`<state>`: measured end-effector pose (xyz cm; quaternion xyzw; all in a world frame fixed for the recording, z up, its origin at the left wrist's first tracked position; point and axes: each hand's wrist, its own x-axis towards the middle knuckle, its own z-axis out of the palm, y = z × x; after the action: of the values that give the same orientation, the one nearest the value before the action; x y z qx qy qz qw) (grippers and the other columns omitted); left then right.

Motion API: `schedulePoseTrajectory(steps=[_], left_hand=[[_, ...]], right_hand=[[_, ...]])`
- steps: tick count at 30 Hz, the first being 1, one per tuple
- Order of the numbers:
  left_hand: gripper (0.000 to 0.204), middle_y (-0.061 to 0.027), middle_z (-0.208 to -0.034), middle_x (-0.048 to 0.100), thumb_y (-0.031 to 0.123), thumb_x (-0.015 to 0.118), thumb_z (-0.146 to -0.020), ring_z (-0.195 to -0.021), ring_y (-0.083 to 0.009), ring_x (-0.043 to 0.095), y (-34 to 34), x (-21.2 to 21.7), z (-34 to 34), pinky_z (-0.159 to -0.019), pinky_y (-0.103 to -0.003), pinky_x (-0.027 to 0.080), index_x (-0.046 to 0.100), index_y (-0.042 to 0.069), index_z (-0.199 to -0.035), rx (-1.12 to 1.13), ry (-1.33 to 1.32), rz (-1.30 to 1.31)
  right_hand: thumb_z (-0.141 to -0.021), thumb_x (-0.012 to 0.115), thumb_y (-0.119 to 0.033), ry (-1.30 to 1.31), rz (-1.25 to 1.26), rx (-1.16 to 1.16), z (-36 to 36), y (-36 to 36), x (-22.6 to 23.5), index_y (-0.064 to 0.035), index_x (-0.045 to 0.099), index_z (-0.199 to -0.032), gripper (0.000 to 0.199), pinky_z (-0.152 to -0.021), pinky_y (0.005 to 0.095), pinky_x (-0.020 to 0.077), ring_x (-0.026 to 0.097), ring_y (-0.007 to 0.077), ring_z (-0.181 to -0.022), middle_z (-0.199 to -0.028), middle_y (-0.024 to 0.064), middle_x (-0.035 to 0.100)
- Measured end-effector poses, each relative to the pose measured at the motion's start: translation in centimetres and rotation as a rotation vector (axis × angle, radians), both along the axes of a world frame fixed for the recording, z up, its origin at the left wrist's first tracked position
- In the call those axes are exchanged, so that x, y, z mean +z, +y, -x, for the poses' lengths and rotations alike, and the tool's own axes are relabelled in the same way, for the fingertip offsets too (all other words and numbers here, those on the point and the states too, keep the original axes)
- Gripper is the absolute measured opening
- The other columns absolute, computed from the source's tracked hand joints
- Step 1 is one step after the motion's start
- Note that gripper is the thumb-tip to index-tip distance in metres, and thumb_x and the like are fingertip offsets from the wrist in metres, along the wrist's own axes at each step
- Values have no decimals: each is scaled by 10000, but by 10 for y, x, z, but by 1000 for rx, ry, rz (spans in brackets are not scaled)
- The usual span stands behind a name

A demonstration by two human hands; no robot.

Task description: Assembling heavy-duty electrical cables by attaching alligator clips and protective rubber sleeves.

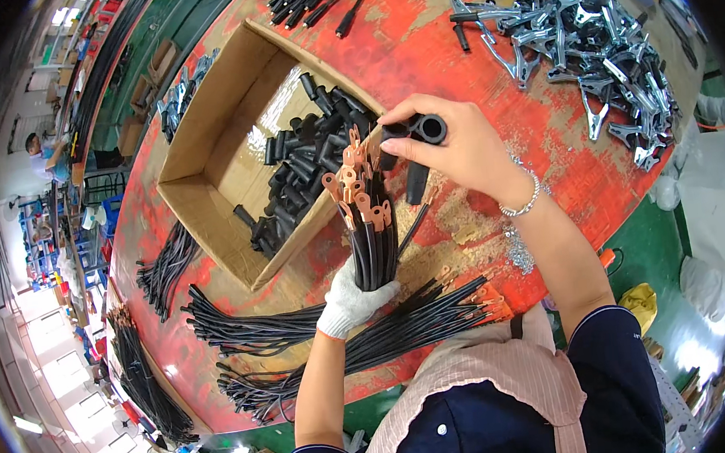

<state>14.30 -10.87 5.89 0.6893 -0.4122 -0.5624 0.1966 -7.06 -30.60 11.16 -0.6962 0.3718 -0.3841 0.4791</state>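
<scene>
Gloved left hand [353, 300] clamps the cable bundle [369, 234] upright; right hand [450, 147] pinches a black sleeve [423, 128], judged ready for threading onto one copper lug [349, 179].

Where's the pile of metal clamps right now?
In the head view, the pile of metal clamps lies at the far right of the red table, beyond the right hand and well right of the cardboard box of black sleeves.
</scene>
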Motion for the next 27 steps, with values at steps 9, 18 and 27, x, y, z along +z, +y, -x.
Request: schedulePoseTrajectory(steps=[9,18,27], left_hand=[[632,-97,-1107,675,214,829,-692,-992,-156,630,8,-8,-6,-900,-297,488,562,1,-1223,-19,-8,7],[629,-88,-1130,666,166,826,-704,-1020,-151,617,1,8,3,-914,-296,480,545,6,-1244,2,1,-27],[684,-106,-1153,660,172,832,-696,-1033,-168,625,1,-5,7,-922,-305,487,515,1,-1277,0,-41,18]], right_hand=[[-832,741,-154,-113,-343,153,26,-26,-26,-8,677,-1041,264,-675,249,501,628,98,-774,-864,19,691],[-809,772,-133,-309,-565,187,46,0,-30,-18,680,-1070,300,-792,255,487,619,105,-880,-945,32,675],[-780,803,-129,-140,-444,-110,53,31,-38,-26,671,-1007,282,-758,250,490,616,83,-825,-906,21,683]])
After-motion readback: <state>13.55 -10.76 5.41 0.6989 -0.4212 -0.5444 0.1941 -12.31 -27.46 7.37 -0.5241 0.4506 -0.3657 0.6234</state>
